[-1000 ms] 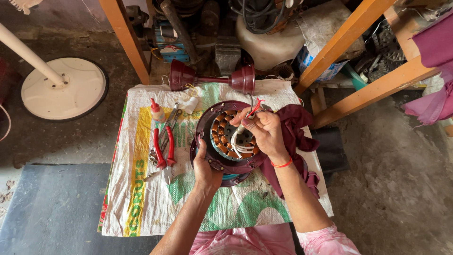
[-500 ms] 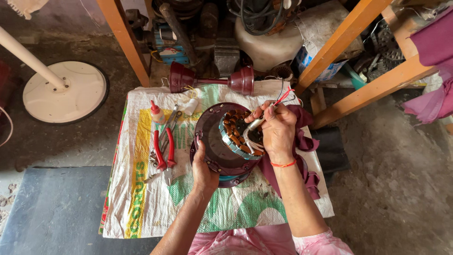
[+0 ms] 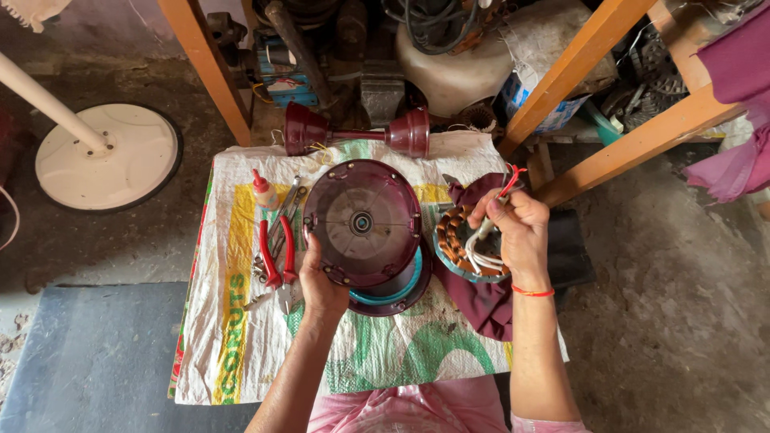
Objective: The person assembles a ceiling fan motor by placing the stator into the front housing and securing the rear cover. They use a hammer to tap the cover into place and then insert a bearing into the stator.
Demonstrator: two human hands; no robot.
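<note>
My left hand [image 3: 319, 282] grips the lower left rim of a round maroon fan motor cover [image 3: 362, 222], tilted up so its inside faces me. Under it lies a second maroon cover with a teal ring [image 3: 395, 290]. My right hand [image 3: 517, 231] holds the fan stator with copper windings [image 3: 454, 242] by its white and red wires, lifted to the right of the covers, above a maroon cloth [image 3: 481, 303].
A printed woven sack [image 3: 241, 337] covers the low table. Red-handled pliers [image 3: 274, 255], a small red-capped bottle [image 3: 263, 191] and small metal tools lie at the left. A maroon fan downrod with cups [image 3: 357, 133] lies at the back. Orange wooden legs, clutter and a white fan base [image 3: 108, 156] surround it.
My right hand has lifted the stator out of the maroon cover and moved it right. My left hand has tipped the cover upright.
</note>
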